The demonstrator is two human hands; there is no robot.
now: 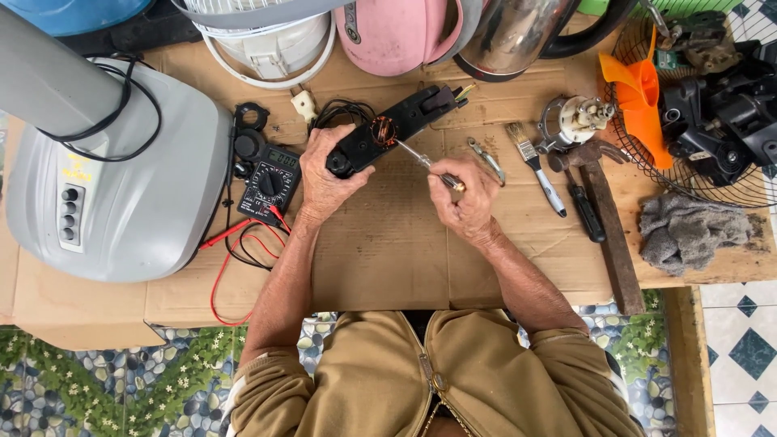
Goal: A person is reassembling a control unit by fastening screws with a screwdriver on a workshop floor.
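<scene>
My left hand (pixel 328 180) grips the near end of a long black appliance body (pixel 396 128) that lies tilted on the cardboard-covered table (pixel 380 243). A copper-wound coil (pixel 384 129) shows in an opening at its middle. My right hand (pixel 463 198) holds a thin metal screwdriver (pixel 429 164) by its handle; the tip reaches the black body beside the coil. A white plug (pixel 303 105) on a black cord lies just behind the body.
A black multimeter (pixel 269 180) with red leads sits left of my left hand, beside a grey fan base (pixel 121 186). Right of my right hand lie pliers (pixel 486 159), a paintbrush (pixel 536 168), a hammer (pixel 603 212), a grey rag (pixel 688 231) and a fan grille (pixel 696 105).
</scene>
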